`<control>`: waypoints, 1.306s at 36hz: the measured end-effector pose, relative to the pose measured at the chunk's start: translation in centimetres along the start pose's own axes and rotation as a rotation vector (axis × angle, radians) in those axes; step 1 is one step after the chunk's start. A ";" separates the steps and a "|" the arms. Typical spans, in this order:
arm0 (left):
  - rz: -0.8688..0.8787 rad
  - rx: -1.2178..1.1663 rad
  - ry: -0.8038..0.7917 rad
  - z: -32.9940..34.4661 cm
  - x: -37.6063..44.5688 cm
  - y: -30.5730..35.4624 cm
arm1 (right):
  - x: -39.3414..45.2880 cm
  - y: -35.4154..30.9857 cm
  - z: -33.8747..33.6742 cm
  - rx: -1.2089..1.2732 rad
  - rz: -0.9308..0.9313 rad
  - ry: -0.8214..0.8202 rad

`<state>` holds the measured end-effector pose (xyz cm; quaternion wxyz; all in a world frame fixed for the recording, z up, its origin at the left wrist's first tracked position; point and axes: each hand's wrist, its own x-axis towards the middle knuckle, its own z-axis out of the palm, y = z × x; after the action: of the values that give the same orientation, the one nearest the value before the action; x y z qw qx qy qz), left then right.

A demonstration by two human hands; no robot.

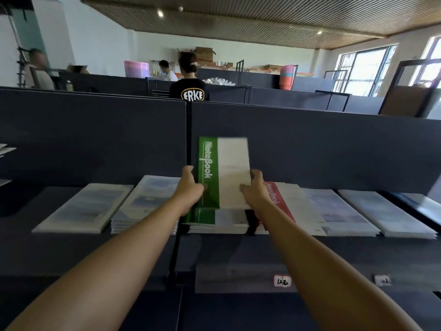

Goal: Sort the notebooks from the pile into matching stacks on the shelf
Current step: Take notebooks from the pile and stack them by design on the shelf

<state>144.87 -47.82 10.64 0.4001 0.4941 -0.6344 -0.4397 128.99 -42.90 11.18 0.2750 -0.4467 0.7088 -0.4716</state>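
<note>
Arms stretch forward at mid-frame: left hand (191,187) and right hand (254,189) each grip a side edge of the green notebook (223,173), held tilted up above the matching green stack (214,219) on the shelf (95,254).

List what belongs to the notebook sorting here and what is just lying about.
Belongs to the job:
green notebook, held by both hands
left hand
right hand
green stack beneath it
red stack beside it
shelf

Just lying about:
price labels on the shelf edge
pink basins far behind
</note>
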 end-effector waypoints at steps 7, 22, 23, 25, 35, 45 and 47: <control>0.014 0.795 -0.094 0.2 0.3 -0.6 | -0.1 -0.1 2.0 -0.277 0.050 -0.030; 0.084 1.220 -0.503 2.0 -0.3 -1.1 | -2.0 0.5 3.9 -0.961 -0.037 -0.082; 0.090 1.211 -0.508 2.0 -0.2 -1.0 | -2.1 0.5 3.8 -0.972 -0.043 -0.088; 0.100 1.195 -0.503 1.9 0.0 -0.9 | -2.2 0.2 3.6 -0.984 -0.058 -0.092; 0.269 0.890 -0.242 4.6 -1.9 1.9 | -0.5 3.2 -5.7 -0.796 -0.066 0.406; 0.417 1.052 -0.621 13.2 -4.4 1.8 | 0.3 9.8 -11.0 -0.709 0.193 0.169; 0.378 1.077 -0.621 13.7 -4.3 1.7 | 0.7 10.1 -10.6 -0.665 0.154 0.133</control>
<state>132.29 -41.16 7.88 -0.0353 0.3552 -0.9283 -0.1046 116.27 -37.49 6.30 0.1023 -0.4253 0.8717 -0.2210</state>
